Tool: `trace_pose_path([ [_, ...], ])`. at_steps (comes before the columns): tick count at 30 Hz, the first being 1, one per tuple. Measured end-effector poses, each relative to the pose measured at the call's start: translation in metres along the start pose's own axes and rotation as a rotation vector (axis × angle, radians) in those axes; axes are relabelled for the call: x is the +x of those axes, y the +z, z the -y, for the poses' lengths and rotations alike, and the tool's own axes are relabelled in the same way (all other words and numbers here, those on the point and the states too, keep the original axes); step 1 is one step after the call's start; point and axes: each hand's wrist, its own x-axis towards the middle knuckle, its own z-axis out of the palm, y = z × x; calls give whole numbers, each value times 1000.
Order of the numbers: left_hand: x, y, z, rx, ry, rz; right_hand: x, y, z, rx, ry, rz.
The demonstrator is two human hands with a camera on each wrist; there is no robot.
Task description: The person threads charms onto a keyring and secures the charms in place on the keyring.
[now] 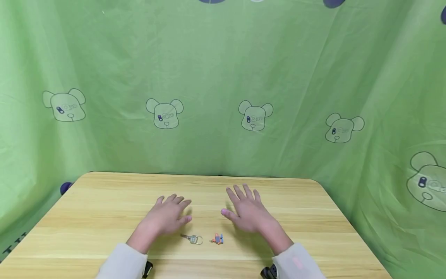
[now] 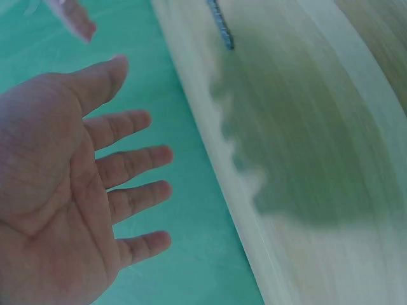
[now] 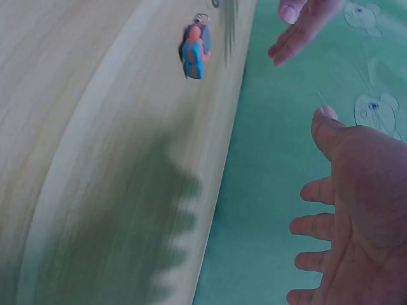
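Both grips released: left hand point(image 1: 167, 219) and right hand point(image 1: 249, 212) spread, palms down, above wooden surface point(image 1: 104, 201). Key point(image 1: 193, 239) and small orange-blue charm point(image 1: 217, 239) lying apart, untouched, near both thumbs.

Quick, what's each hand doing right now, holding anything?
Left hand: open, fingers spread, holding nothing, above the table near the key.
Right hand: open, fingers spread, holding nothing, near the charm.

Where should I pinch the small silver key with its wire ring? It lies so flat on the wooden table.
Probably at the ring end of the small silver key, coming from above with the left hand, which hovers nearest: the open loop offers an edge to hook, while the blade lies flat on the wooden table.
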Motion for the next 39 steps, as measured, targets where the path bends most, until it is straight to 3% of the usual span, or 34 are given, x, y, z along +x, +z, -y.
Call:
trace_pose_path([
  [7,3,2,-5,80,81,38,-1,3,14,-60,-99,50],
  [17,-2,14,-10,80,240,35,-4,11,30,-168,-332,100],
  [23,-7,21,-15,-38,268,15,-8,19,32,-153,-483,65],
  [30,-1,30,-16,-219,286,25,-11,33,26,-162,-605,-28],
  [39,3,40,-13,-253,283,49,-12,48,28,-216,-612,-63],
])
